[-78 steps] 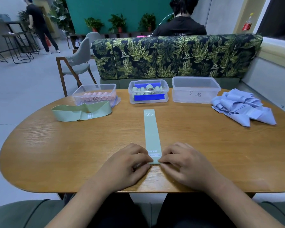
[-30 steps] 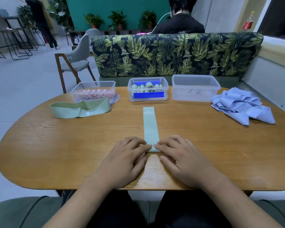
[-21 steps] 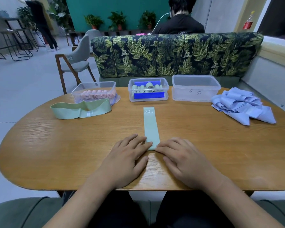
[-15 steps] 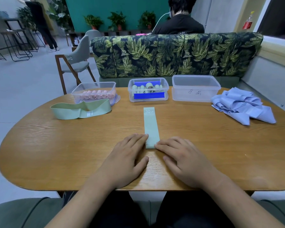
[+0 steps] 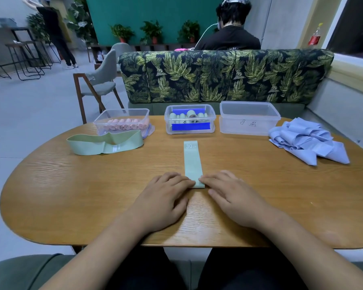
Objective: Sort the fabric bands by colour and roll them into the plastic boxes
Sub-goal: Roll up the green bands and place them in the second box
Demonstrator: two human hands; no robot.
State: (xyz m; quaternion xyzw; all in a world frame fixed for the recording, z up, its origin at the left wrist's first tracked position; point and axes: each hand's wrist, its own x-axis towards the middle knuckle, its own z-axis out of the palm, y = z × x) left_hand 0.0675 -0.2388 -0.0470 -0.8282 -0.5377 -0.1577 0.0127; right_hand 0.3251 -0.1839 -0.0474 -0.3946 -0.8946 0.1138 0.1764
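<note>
A pale green band [image 5: 192,160] marked "30 LB" lies flat along the middle of the wooden table [image 5: 71,195]. Its near end is turned into a small roll. My left hand [image 5: 164,201] and my right hand [image 5: 233,197] lie palm down side by side, and their fingertips press on that roll from either side. A second green band [image 5: 105,142] stands as a loose loop at the left. A heap of blue bands [image 5: 306,141] lies at the right. Three clear plastic boxes stand at the far edge.
The left box [image 5: 124,111] holds pink rolls. Pale green rolls fill the middle box [image 5: 168,120], which has a blue label. Nothing shows inside the right box [image 5: 249,124]. Behind the table stands a leaf-patterned sofa [image 5: 218,76], and a person sits beyond it. A chair [image 5: 99,84] stands at the left.
Both hands have moved away from me along the band, rolling its near end up. The flat part of the band is shorter now.
</note>
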